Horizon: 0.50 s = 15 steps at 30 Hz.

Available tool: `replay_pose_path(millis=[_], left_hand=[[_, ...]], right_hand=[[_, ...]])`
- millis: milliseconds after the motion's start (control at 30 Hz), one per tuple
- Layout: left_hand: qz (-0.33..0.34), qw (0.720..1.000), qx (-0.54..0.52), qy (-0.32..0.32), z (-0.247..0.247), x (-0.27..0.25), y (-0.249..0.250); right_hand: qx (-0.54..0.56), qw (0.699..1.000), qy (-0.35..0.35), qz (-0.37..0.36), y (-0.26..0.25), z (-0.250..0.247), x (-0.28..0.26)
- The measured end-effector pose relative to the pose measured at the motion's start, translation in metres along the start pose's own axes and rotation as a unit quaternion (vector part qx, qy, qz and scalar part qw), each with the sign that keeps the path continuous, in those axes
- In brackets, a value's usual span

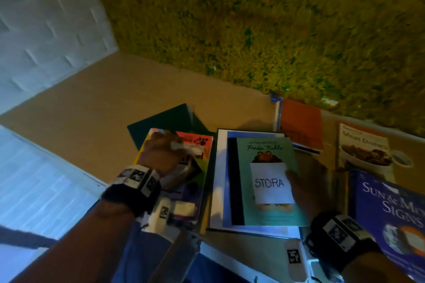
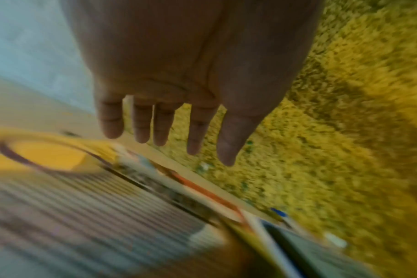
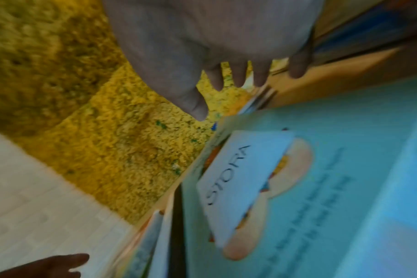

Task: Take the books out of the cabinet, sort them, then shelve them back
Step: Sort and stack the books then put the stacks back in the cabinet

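from the head view, books lie spread over a tan surface (image 1: pixel 115 99) that runs up to a yellow-green moss wall (image 1: pixel 253 18). the left hand (image 1: pixel 161 154) hovers over a bright picture book (image 1: pixel 195 167) near the surface's front left, on top of a dark green book (image 1: pixel 167 119). the right hand (image 1: pixel 305 188) lies beside a teal book (image 1: pixel 269 190) bearing a white card (image 1: pixel 270 182) marked "stora", stacked on a larger white-edged one. an orange book (image 1: pixel 301 124) sits by the wall edge, a cookbook (image 1: pixel 363 147) and a blue book (image 1: pixel 391 213) to the right.

left wrist view: the left hand (image 2: pixel 191 75) is spread, fingers (image 2: pixel 111 120) straight, holding nothing, above blurred covers.

right wrist view: the right hand (image 3: pixel 214 47) is loosely spread, gripping nothing, just over the teal book (image 3: pixel 333 188) and its card (image 3: pixel 245 169).
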<state>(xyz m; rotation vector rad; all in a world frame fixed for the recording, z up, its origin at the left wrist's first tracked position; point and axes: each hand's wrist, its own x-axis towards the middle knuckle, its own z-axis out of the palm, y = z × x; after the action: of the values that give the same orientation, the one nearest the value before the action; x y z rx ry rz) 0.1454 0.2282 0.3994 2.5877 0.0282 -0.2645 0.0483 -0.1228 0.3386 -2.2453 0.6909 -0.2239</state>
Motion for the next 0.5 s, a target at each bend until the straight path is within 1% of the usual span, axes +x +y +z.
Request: replay_pose_path(millis=[33,67,100,133,167,200,233,267,333,367,400,500], left_hand=[[-0.048,0.998,0.045,0.005,-0.011,0.003,-0.019],[-0.090,0.995,0.053,0.003,-0.021,0.004,-0.034],[-0.120,0.992,0.043,-0.010,-0.027,0.004,-0.046],[-0.139,0.990,0.020,-0.028,-0.030,0.004,-0.058],[-0.154,0.987,0.012,-0.045,-0.033,0.001,-0.065],[-0.164,0.985,0.006,-0.054,-0.033,0.001,-0.074],[-0.178,0.982,-0.002,-0.061,-0.033,0.001,-0.079],[-0.188,0.980,-0.022,-0.065,-0.033,0.002,-0.085],[-0.179,0.979,-0.058,-0.084,-0.033,0.001,-0.088],[-0.164,0.981,-0.041,-0.090,-0.032,-0.002,-0.086],[-0.147,0.986,-0.020,-0.080,-0.030,-0.005,-0.084],[-0.127,0.991,0.029,-0.032,-0.019,-0.013,-0.083]], right_hand=[[0.033,0.999,-0.021,-0.028,-0.025,0.002,-0.008],[0.072,0.994,-0.053,-0.057,-0.047,0.004,-0.016],[0.098,0.989,-0.093,-0.066,-0.066,0.008,-0.026],[0.106,0.979,-0.156,-0.072,-0.081,0.017,-0.035],[0.107,0.967,-0.227,-0.050,-0.095,0.025,-0.046],[0.106,0.947,-0.301,-0.018,-0.103,0.038,-0.056],[0.099,0.930,-0.355,0.011,-0.107,0.051,-0.065],[0.102,0.916,-0.387,0.035,-0.108,0.064,-0.071],[0.112,0.913,-0.388,0.047,-0.115,0.082,-0.081],[0.122,0.915,-0.380,0.054,-0.116,0.089,-0.083],[0.128,0.918,-0.370,0.061,-0.116,0.095,-0.085],[0.140,0.914,-0.370,0.089,-0.121,0.102,-0.088]])
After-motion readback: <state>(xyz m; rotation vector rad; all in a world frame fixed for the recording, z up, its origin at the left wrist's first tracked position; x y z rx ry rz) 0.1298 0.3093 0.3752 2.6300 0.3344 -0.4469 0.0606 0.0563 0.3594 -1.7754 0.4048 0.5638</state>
